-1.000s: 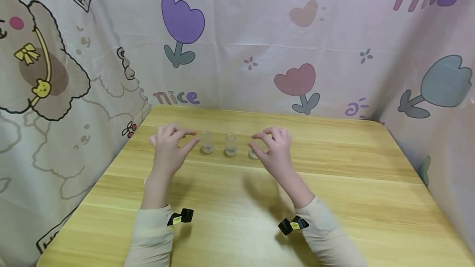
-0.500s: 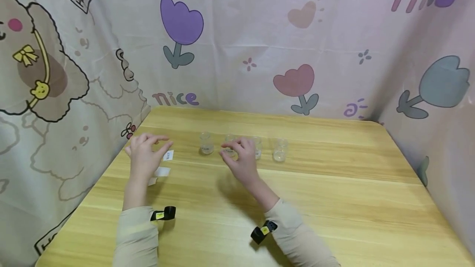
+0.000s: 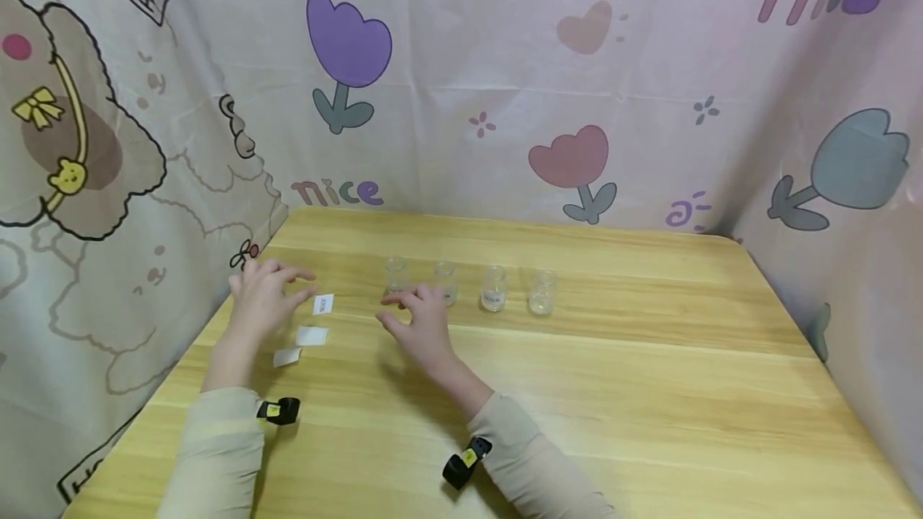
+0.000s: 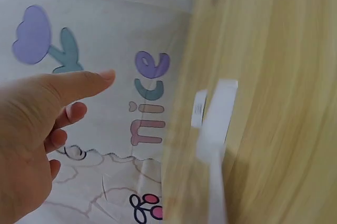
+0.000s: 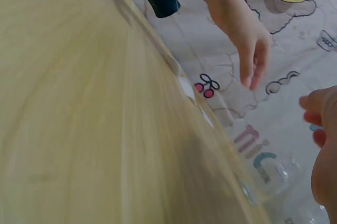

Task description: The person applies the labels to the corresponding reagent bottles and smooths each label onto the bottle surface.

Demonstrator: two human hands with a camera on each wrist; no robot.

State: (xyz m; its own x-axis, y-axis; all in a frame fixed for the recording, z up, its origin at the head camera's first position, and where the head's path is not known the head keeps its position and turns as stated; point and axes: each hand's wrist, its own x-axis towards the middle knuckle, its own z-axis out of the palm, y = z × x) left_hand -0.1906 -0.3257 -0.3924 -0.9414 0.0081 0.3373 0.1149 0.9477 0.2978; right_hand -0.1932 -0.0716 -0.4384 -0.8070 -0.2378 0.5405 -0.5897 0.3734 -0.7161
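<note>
My left hand (image 3: 263, 295) hovers at the table's left side, thumb and forefinger apart, with nothing between them. Right beside it lie three white paper labels: a printed one (image 3: 323, 304), a blank-looking one (image 3: 312, 335) and a slightly curled one (image 3: 286, 356). Several small clear glass jars stand in a row. My right hand (image 3: 421, 327), fingers loosely bent and holding nothing, partly covers the leftmost jar (image 3: 396, 267). Printed labels show on the second jar (image 3: 446, 287) and third jar (image 3: 493, 295); the rightmost jar (image 3: 542, 295) shows no label.
The jars stand toward the back of a light wooden table (image 3: 649, 375). A printed cloth (image 3: 447, 38) hangs behind and at both sides. Black wrist cameras sit on both sleeves, one on the left (image 3: 281, 411) and one on the right (image 3: 465, 463).
Both hands have moved left, the right one from the right end of the jar row to its left end. The rightmost jars and the paper labels have come into view.
</note>
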